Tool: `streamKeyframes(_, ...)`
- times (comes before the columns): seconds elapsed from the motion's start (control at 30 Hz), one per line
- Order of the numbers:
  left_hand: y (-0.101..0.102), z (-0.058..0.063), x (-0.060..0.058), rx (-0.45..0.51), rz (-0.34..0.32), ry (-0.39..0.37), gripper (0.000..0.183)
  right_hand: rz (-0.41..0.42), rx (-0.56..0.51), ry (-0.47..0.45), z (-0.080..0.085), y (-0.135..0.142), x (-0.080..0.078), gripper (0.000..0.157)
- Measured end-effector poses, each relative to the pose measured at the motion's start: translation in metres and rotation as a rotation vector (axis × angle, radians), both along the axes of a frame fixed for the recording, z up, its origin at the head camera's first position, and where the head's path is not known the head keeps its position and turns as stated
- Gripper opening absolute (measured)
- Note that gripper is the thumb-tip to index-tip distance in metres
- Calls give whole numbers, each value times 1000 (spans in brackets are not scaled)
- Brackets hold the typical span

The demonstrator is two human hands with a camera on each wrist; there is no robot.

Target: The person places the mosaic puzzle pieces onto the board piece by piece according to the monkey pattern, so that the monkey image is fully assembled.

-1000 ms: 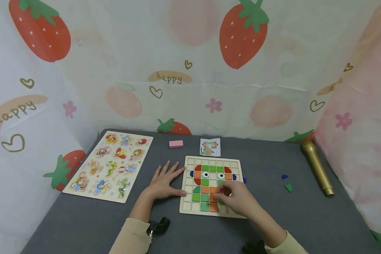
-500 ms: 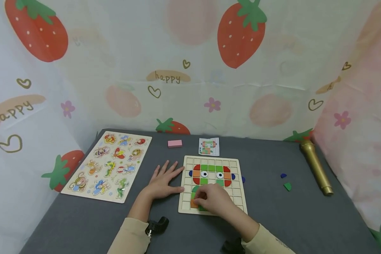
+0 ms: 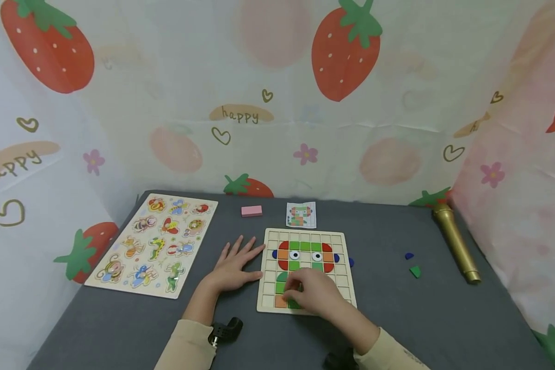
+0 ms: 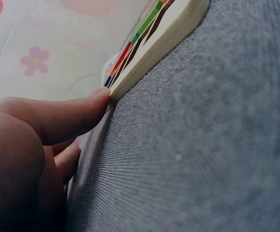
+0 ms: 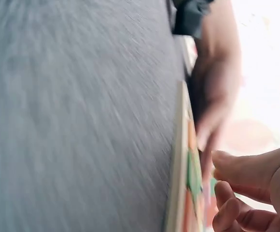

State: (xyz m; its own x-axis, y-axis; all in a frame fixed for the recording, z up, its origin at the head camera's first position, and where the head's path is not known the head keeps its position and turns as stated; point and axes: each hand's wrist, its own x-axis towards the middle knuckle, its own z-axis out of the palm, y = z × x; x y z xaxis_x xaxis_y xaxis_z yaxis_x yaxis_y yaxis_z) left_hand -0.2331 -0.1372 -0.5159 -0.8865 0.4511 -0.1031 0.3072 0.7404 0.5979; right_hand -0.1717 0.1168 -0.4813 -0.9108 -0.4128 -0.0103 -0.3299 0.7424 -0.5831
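Observation:
My left hand [image 3: 233, 270] rests on the grey cloth with fingers spread. Its thumb [image 4: 89, 108] touches the left edge of the wooden grid board [image 3: 268, 257]. Over the board's lower middle is my right hand [image 3: 316, 293], thumb and fingers curled, with nothing visible between the fingertips in the right wrist view. Just left of these fingertips, an orange tile [image 3: 281, 302] lies in the bottom row. Red, green, orange and blue tiles with two round eye pieces [image 3: 294, 255] fill other cells. My right hand hides part of the lower tiles.
A picture card [image 3: 301, 215] and pink block [image 3: 252, 211] sit behind the board. An insect puzzle board [image 3: 152, 246] lies left. To the right are a blue piece [image 3: 409, 255], a green piece [image 3: 414, 271] and a gold cylinder [image 3: 456, 244]; another blue piece [image 3: 351, 262] touches the board's right edge.
My right hand has moved left across the board. An orange tile, at its fingertips half a second ago, now lies flat in the bottom row. My left hand stays in place.

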Motion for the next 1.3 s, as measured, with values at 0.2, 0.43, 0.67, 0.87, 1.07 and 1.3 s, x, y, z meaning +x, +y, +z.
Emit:
streamKeyframes(0.2,0,0,0,-6,8,-11,74,-141,-32,12,9,36,-1,9)
streamKeyframes(0.43,1,-1,0,-1,8,-11,74,-305,-17,-3,11,91,-4,5)
streamKeyframes(0.67,1,1,0,-2,10,-14,74,-394,5,38,14,152,-1,16)
streamKeyframes(0.87,1,2,1,0,15,-13,75,-436,69,61,9,201,1,27)
streamKeyframes(1.07,0,1,1,0,12,-9,75,-476,103,21,0,237,3,39)
streamKeyframes(1.3,0,0,0,5,8,-5,75,-464,114,-14,-2,249,3,39)
